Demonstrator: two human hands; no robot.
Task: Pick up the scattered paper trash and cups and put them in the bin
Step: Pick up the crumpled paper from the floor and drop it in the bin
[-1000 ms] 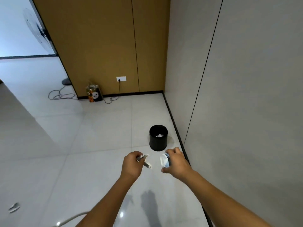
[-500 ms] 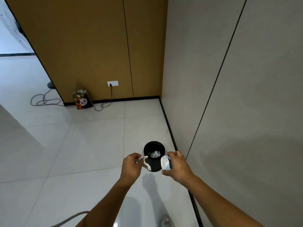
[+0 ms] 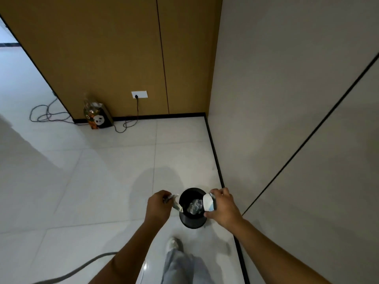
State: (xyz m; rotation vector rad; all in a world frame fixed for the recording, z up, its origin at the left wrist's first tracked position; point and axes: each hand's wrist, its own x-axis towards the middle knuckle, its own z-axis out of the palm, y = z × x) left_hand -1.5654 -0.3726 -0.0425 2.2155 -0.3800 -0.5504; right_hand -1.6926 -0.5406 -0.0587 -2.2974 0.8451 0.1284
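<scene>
Both hands w/ paper scraps (image 3: 176, 202) over black bin (image 3: 192, 221); no legible writing.

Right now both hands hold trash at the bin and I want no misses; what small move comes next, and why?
Probably let go with the right hand: its crumpled white paper cup already hangs over the round black bin. The left hand holds its paper scrap at the rim.

Bare forearms, light grey trousers (image 3: 182, 265), pale sneaker (image 3: 174, 243)

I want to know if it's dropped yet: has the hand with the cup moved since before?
Yes. The right hand holding the cup moved forward: it was short of the black bin, now at its rim.
</scene>
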